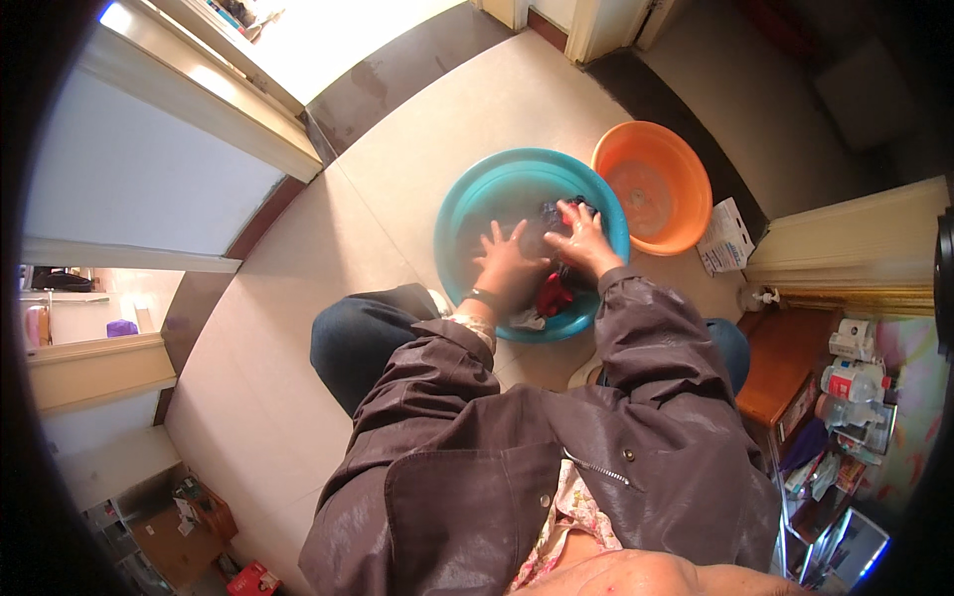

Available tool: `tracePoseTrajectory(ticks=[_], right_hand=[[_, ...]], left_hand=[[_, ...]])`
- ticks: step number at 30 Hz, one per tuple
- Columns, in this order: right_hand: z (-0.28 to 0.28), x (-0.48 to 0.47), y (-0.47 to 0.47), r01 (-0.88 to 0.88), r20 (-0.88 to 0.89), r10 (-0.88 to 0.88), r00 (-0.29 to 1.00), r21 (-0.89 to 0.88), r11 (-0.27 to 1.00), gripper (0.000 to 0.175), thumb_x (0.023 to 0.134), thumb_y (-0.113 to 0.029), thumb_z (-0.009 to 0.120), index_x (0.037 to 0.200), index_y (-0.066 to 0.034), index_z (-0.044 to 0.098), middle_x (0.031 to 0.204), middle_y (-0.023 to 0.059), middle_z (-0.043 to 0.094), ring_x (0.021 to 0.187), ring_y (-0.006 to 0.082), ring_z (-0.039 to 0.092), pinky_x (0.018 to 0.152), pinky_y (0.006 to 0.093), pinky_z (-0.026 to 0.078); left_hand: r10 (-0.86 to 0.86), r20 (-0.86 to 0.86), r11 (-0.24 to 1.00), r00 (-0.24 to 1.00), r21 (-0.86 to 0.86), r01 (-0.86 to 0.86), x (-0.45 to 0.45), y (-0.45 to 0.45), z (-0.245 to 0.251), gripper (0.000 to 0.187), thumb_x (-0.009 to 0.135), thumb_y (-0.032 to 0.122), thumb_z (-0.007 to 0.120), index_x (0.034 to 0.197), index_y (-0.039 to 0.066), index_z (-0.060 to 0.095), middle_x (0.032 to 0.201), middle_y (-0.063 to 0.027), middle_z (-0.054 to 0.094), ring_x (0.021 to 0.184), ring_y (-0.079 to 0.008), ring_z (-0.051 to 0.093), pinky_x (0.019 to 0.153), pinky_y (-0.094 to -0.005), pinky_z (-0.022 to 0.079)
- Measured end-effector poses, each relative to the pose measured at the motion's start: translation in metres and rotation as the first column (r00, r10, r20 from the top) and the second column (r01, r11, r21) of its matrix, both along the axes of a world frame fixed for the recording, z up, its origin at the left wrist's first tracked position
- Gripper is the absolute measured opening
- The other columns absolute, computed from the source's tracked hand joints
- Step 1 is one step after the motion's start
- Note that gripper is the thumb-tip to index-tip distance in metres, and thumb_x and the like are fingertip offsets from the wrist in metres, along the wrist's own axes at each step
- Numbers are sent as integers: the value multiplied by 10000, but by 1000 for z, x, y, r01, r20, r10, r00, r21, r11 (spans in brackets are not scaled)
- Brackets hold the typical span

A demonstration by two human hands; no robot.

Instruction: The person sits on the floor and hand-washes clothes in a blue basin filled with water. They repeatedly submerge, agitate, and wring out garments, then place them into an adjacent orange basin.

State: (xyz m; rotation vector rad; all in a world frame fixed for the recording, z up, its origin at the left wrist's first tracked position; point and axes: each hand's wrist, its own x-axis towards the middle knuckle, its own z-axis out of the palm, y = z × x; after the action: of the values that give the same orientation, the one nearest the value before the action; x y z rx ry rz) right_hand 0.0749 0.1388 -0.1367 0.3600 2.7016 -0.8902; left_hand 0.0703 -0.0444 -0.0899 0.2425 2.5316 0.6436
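Observation:
A round teal plastic basin (pixel 477 175) with murky water stands on the tiled floor before me. Over its middle, my left hand (pixel 507 261) is spread, fingers apart and nothing held. On the basin's right side my right hand (pixel 583 237) rests with spread fingers against dark and red wet cloth (pixel 555 216); whether it presses the cloth I cannot tell. A red cloth (pixel 554 295) lies between my wrists, and a pale grey cloth (pixel 527 319) is near the basin's near rim. Part of the cloth is hidden under the water and my hands.
An orange plastic basin (pixel 689 171) stands against the teal one at the right, with a white printed package (pixel 727 237) beside it. A pump bottle (pixel 760 298) and a brown wooden cabinet (pixel 782 350) holding bottles are at right. My knees flank the teal basin's near side.

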Motion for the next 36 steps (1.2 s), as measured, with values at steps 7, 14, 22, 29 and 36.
tracePoseTrajectory(ticks=[7, 14, 22, 29, 36], right_hand=[[-64, -11, -12, 13, -76, -7, 997, 73, 997, 727, 747, -584, 630, 1382, -328, 385, 1518, 129, 189, 1346, 505, 156, 1054, 602, 249], [-79, -48, -13, 20, 34, -29, 999, 249, 968, 647, 771, -541, 612, 1314, -215, 480, 1440, 112, 338, 1273, 442, 322, 991, 600, 337], [-121, -83, -2, -98, 144, 57, 988, 296, 950, 381, 771, -368, 615, 1076, -144, 655, 1105, 179, 620, 1060, 337, 570, 910, 450, 432], [-120, -92, 4, 208, -26, -207, 978, 36, 977, 330, 810, -216, 560, 1032, 21, 619, 1070, 229, 612, 1020, 384, 577, 858, 463, 468], [-69, -82, 11, 330, -137, -360, 923, -203, 922, 600, 739, -426, 666, 1130, 24, 594, 1092, 247, 615, 1049, 368, 589, 908, 414, 462]], left_hand=[[74, -291, 981, 954, -153, -123, -20, 19, -74, 797, 722, 483, 690, 1415, 336, 325, 1450, -239, 272, 1245, -430, 387, 919, -609, 364], [152, -84, 985, 985, -66, -157, -68, 29, -83, 638, 757, 426, 668, 1315, 189, 469, 1233, -191, 521, 1114, -375, 505, 891, -545, 393], [227, 14, 973, 974, 46, -228, -102, 33, -111, 414, 822, 401, 601, 1062, 64, 624, 1052, -208, 616, 993, -377, 575, 844, -469, 447], [338, 241, 931, 910, 58, -362, -123, 30, -140, 583, 796, 486, 617, 1145, 20, 589, 1143, -234, 593, 1073, -380, 563, 863, -445, 462], [179, 151, 832, 972, 504, -232, -115, 24, -43, 459, 747, 328, 692, 1064, -1, 639, 932, -96, 673, 796, -196, 637, 709, -336, 511]])
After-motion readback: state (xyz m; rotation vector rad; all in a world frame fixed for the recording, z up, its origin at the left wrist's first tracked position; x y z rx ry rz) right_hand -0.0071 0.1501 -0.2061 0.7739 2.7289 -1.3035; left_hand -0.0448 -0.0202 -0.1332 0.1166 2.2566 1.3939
